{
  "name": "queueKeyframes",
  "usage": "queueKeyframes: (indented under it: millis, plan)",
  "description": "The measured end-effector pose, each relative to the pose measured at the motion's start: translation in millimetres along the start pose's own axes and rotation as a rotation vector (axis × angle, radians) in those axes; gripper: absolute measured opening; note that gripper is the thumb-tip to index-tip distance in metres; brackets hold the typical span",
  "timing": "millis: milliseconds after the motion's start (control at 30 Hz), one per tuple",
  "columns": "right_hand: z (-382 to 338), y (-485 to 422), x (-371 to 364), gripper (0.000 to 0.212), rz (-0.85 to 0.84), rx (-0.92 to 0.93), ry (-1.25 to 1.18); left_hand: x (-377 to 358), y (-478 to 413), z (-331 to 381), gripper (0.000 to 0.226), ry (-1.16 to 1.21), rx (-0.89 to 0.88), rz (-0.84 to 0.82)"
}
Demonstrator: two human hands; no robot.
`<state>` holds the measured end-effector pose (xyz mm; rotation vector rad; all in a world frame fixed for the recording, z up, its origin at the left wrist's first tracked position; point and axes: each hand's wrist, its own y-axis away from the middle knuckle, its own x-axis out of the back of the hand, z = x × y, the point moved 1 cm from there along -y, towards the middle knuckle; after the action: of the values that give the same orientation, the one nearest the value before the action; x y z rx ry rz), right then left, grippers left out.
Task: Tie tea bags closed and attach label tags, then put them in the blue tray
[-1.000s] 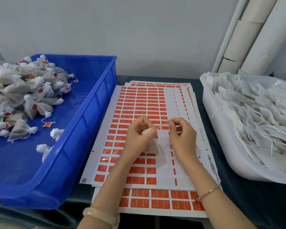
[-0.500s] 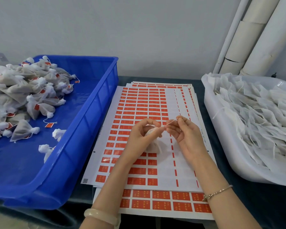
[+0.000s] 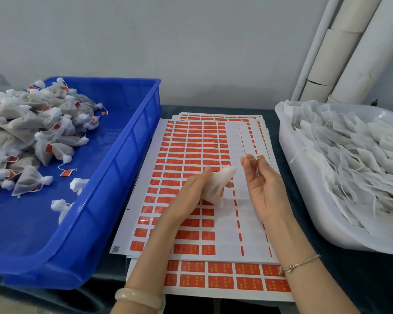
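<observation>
Nearest, at the near edge of the desk [image 3: 354, 282], a stack of label sheets [image 3: 191, 143] runs up the middle towards the far edge. Many of its red stickers are already peeled from the right-hand columns.

Above the sheets the left hand [image 3: 191, 191] has its fingers curled round a white tea bag [image 3: 218, 184]. The bag is held in the air over the middle of the desk, not resting on anything. Just beside it the right hand [image 3: 263, 184], palm up, pinches the bag's thin string [image 3: 251, 158] between thumb and fingertips.

The bag looks very light, soft and crushable, a thin mesh that would likely tear or spill if squeezed hard. It is best held at the gathered neck, with the string drawn gently. The string is fine and could easily slip, so it wants a fingertip pinch close to the end.

The blue tray [image 3: 123, 155] stands along the left edge, with a heap of finished bags [image 3: 21, 132] at its far left. Its raised wall must be cleared when the bag goes in. At the right edge a white tub [image 3: 304, 193] holds the untied bags [image 3: 349, 159], their loose strings liable to tangle. Cardboard tubes [image 3: 340, 53] lean against the wall behind, well out of the way.
</observation>
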<state>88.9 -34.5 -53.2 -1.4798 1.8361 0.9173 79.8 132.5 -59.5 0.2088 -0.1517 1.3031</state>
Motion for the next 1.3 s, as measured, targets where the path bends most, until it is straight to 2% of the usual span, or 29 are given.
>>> queueKeyframes:
  millis: [100, 300, 433, 567, 633, 733, 833, 900, 1100, 1200, 1300]
  plan:
    - [0.0, 0.2, -0.1, 0.026, 0.008, -0.002, 0.001, -0.2, 1.0, 2.1, 0.025, 0.033, -0.019, -0.016]
    - [2.4, -1.2, 0.1, 0.027, 0.039, -0.019, 0.011, 1.1, -2.6, 1.7, 0.029, 0.111, -0.096, -0.045]
    - [4.5, -3.6, 2.8, 0.025, 0.083, -0.034, 0.104, 3.0, -3.5, 3.8, 0.027, 0.268, -0.129, 0.032]
    - [9.8, -3.6, 2.9, 0.014, 0.072, -0.056, 0.251, 6.5, -4.7, 1.3, 0.016, 0.496, -0.065, 0.122]
    - [12.4, -2.8, 1.8, 0.013, 0.054, 0.006, 0.497, 8.7, -6.0, -0.7, 0.022, 0.584, -0.081, 0.109]
    - [19.9, -0.1, 1.7, 0.012, 0.053, 0.179, 1.000, 12.9, -7.6, 3.0, 0.021, 0.726, -0.148, 0.062]
    - [28.2, 2.3, 1.8, 0.002, 0.014, 0.370, 1.322, 15.7, -8.8, 3.5, 0.025, 0.809, -0.151, 0.141]
    - [31.0, 3.1, 1.2, 0.004, -0.041, 0.456, 1.427, 13.7, -8.9, 1.0, 0.030, 0.694, -0.164, 0.243]
    - [31.8, 6.6, -0.9, 0.006, -0.123, 0.519, 1.458, 4.5, -8.3, -3.3, 0.013, 0.226, -0.235, 0.478]
    - [28.4, 8.5, -1.8, 0.005, -0.120, 0.548, 1.417, -2.2, -8.6, -8.2, 0.013, -0.115, -0.282, 0.503]
    - [28.2, 11.1, -3.9, 0.007, -0.190, 0.556, 1.425, -4.6, -8.9, -8.7, 0.024, -0.163, -0.336, 0.509]
